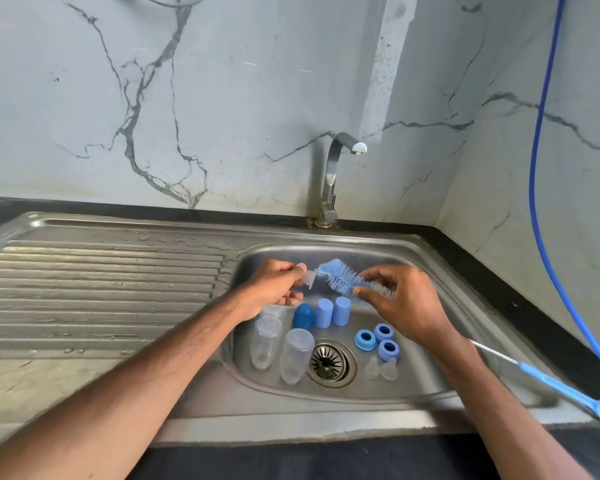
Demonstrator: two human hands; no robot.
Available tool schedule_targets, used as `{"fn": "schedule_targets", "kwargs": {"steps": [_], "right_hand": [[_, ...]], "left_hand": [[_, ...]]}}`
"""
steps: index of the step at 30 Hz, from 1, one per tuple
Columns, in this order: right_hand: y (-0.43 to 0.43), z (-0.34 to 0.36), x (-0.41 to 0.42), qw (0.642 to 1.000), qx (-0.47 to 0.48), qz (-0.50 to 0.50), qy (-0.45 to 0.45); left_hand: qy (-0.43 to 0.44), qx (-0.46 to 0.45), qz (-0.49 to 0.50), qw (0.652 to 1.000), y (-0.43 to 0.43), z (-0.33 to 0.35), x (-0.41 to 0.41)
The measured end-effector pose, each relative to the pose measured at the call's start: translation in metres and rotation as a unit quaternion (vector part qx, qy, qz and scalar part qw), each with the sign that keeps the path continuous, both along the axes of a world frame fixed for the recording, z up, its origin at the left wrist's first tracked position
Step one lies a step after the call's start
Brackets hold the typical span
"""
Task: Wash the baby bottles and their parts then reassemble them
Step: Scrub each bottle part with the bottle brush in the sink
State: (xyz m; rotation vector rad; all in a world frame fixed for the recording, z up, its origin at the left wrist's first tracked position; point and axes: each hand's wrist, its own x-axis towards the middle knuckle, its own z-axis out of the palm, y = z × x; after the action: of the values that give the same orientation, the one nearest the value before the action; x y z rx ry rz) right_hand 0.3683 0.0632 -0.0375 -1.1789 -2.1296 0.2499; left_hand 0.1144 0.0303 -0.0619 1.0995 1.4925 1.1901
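My left hand (274, 285) pinches a small clear teat (308, 278) above the sink basin (440, 351). My right hand (399, 303) grips the bristle head of a long blue bottle brush (340, 277), whose tip touches the teat; its blue handle (568, 393) trails to the lower right. In the basin lie clear bottles (297, 355), three blue caps (323, 312), three blue collar rings (383, 337) and two more clear teats (381, 368).
A steel tap (333, 174) stands behind the basin, with no water running. The ribbed drainboard (97, 289) is wet and lies to the left. A drain strainer (329, 362) sits mid-basin. A blue hose (541, 202) hangs along the right wall.
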Motion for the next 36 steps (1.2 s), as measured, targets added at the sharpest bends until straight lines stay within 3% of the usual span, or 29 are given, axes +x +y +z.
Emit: {"fn": "schedule_targets", "kwargs": {"steps": [9,16,21,24,30,36], "right_hand": [[-0.004,0.003,0.0,1.0,0.015,-0.002,-0.007],[-0.012,0.005,-0.006,0.999,0.039,0.008,-0.024],[-0.013,0.002,-0.009,0.993,0.073,0.039,-0.084],[-0.011,-0.003,-0.01,0.989,0.071,0.055,-0.115],[-0.004,0.001,-0.004,0.995,-0.076,0.071,-0.01],[-0.004,0.014,0.003,0.933,-0.313,0.168,0.063]], "left_hand": [[-0.143,-0.025,-0.063,0.987,-0.003,0.01,-0.008],[-0.123,-0.04,-0.057,0.99,-0.008,0.013,0.003],[-0.045,-0.022,-0.019,0.999,-0.008,0.01,0.004],[-0.052,0.003,-0.019,0.998,-0.007,0.01,0.003],[-0.086,0.073,-0.086,0.99,-0.003,0.009,0.002],[-0.026,0.151,-0.146,0.977,-0.008,0.011,0.004]]}}
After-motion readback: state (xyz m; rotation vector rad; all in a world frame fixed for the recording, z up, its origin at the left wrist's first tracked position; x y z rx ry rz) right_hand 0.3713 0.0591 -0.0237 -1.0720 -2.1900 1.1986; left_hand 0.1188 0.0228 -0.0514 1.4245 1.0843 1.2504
